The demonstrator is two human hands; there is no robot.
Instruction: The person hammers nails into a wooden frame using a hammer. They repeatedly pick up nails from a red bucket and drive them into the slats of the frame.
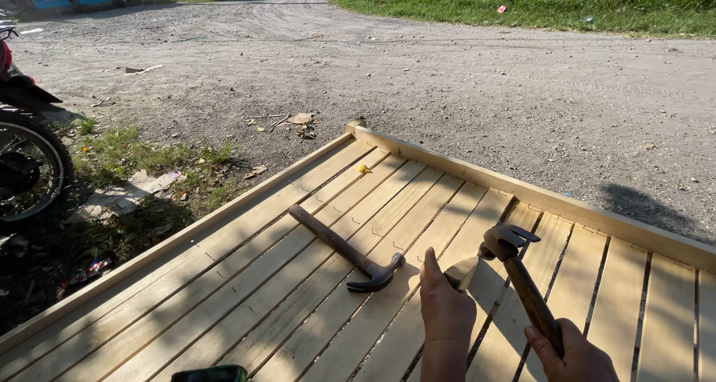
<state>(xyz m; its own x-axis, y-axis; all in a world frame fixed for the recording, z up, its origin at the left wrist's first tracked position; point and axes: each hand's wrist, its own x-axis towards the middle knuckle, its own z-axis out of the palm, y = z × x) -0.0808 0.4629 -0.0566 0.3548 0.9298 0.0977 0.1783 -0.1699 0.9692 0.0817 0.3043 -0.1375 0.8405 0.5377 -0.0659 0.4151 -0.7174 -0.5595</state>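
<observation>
1. Right hand (pixel 578 356), lower right of frame, was closed around wooden handle of claw hammer (pixel 518 266), head up near frame centre-right.
2. Left hand (pixel 446 311) pinched a small wooden wedge (pixel 462 272) against the slatted panel (pixel 246 278).
3. Second hammer (pixel 347 249) lay loose on slats, centre.
4. Judged head-heavy, rigid; best gripped low on handle. Wedge light, likely to slip or split.

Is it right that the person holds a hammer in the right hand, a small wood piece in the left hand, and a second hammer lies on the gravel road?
Not quite. The head view shows the second hammer lying on the slatted wooden panel, not on the gravel road. The rest holds: the right hand grips a hammer, and the left hand holds a small wood piece.
</observation>
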